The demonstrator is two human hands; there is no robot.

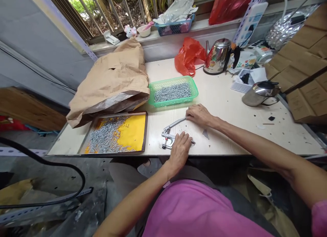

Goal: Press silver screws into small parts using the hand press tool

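A metal hand press plier (168,132) with a long grey lever arm, a spring and a curved jaw lies on the table in front of me. My left hand (181,148) is laid over its lower handle with the fingers close together, hiding most of that handle. At the far end of the raised lever, the fingers of my right hand (199,115) are curled round the tip. To the left, small metal pins (104,136) fill much of a shallow tray with a yellow bottom (133,129). More such pins (173,92) lie in a green plastic basket (195,90) behind the tool.
A large brown paper bag (114,73) slumps at the back left. A red plastic bag (187,56), a steel kettle (217,58) and a steel jug (260,93) stand toward the back right. Cardboard (304,63) leans along the right edge. Small scraps (271,118) dot the tabletop.
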